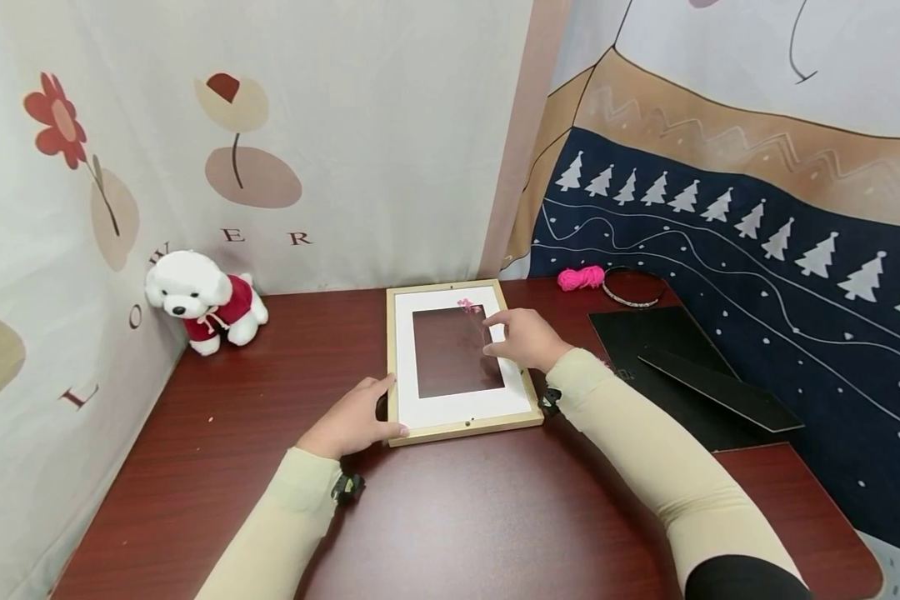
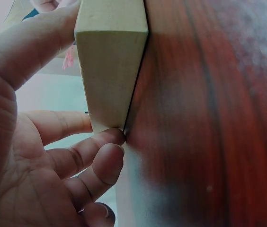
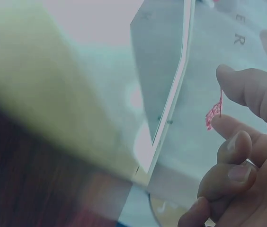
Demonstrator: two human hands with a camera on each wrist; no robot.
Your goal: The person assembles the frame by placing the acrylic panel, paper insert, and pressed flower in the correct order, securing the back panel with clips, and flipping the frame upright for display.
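A pale wooden picture frame (image 1: pixel 465 423) with a white mat and a see-through window lies flat on the table. My left hand (image 1: pixel 352 418) holds its near left corner, the thumb at the front and the fingers along the left side (image 2: pixel 107 71). At the window's top right edge sits a small pink crocheted piece (image 1: pixel 468 306). Above that part of the window is my right hand (image 1: pixel 528 337), thumb and index finger apart. In the right wrist view, a thread of the pink piece (image 3: pixel 213 116) crosses between these fingertips; whether they touch it I cannot tell.
A black backing board (image 1: pixel 675 342) with a raised stand leg (image 1: pixel 720 387) lies at the right. Behind it are a pink yarn skein (image 1: pixel 581 277) and a dark ring-shaped band (image 1: pixel 633 302). A white plush dog (image 1: pixel 206 300) sits at the back left of the brown table (image 1: pixel 255 425).
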